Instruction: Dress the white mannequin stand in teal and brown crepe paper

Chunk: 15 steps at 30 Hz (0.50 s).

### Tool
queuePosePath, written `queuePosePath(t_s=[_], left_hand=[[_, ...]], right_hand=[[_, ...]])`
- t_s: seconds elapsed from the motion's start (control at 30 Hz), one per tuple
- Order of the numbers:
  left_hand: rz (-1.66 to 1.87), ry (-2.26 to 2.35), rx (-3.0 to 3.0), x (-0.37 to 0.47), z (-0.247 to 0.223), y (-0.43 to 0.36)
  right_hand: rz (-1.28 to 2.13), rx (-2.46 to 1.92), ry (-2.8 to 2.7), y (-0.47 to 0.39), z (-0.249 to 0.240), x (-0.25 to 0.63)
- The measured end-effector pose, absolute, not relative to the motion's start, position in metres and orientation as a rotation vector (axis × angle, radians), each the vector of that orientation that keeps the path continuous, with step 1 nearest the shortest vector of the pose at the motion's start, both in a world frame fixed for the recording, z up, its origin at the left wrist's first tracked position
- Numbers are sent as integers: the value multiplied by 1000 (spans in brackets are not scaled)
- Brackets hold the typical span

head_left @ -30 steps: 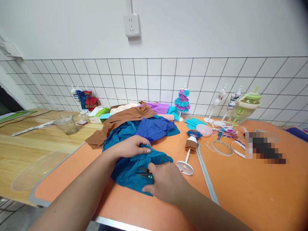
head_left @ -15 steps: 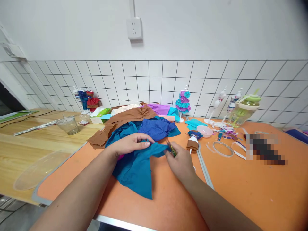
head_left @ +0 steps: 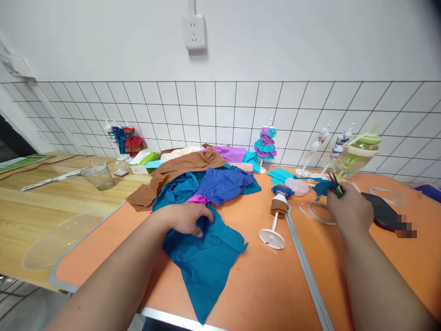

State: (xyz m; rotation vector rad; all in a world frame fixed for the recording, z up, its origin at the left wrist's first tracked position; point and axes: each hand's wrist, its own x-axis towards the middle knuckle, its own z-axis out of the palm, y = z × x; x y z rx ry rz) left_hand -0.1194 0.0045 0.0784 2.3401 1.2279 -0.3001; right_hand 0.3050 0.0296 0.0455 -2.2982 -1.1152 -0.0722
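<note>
A large sheet of teal crepe paper [head_left: 210,271] lies wrinkled on the orange table, one corner at the front edge. My left hand [head_left: 191,219] rests on its upper part, thumb and fingers curved and apart, with paper visible between them. Far to the right, my right hand [head_left: 349,209] grips small scissors [head_left: 339,189], blades pointing up. A cut teal paper piece [head_left: 323,186] is beside the blades; whether my fingers hold it too is hidden. Between my hands, a small white stand [head_left: 272,238] carries a figure dressed in brown and blue paper [head_left: 279,207].
Blue [head_left: 223,184] and brown crepe paper [head_left: 186,165] are heaped behind my left hand. A purple-and-turquoise figure [head_left: 266,143] stands by the wall. At right are a pink bowl [head_left: 296,185], a tape roll [head_left: 320,214] and a green-lidded bottle [head_left: 358,156]. A glass [head_left: 99,177] stands left.
My right hand has moved right with the scissors, away from the large sheet, and a teal piece is now there. My left hand has lowered onto the sheet, whose outline has shifted.
</note>
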Motion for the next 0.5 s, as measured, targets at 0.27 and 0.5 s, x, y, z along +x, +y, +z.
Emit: queuePosePath(t_s=[0.27, 0.5], left_hand=[[-431, 1438, 2396, -114, 56, 15], [-307, 1711, 2386, -114, 44, 27]], right_hand=[[83, -2130, -890, 28, 21, 325], [-56, -2207, -1006, 32, 16, 338]])
